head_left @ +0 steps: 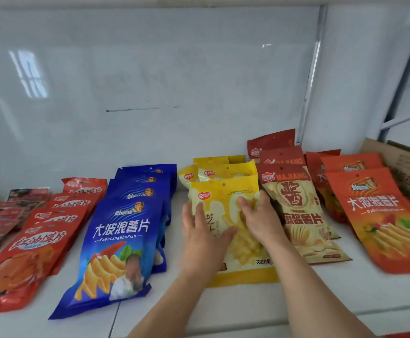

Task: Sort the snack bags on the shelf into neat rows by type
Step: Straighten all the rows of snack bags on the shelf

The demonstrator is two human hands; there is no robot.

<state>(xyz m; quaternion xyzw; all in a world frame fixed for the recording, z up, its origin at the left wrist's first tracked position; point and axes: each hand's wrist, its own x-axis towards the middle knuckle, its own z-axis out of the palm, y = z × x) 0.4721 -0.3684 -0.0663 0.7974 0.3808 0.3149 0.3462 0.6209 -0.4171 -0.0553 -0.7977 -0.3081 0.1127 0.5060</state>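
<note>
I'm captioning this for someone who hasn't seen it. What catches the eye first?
Both hands, left hand and right hand, rest flat on the front yellow bag at the shelf's centre. Just left lies a vivid row of blue bags; right of centre, the beige-and-red bags.

head cam | looks forward and down | close over white shelf (248, 306) | single view

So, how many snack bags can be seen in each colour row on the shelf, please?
Red bags, far left: 4
Blue bags: 4
Yellow bags: 4
Beige bags with red tops: 3
Orange bags: 3
Total: 18
</note>
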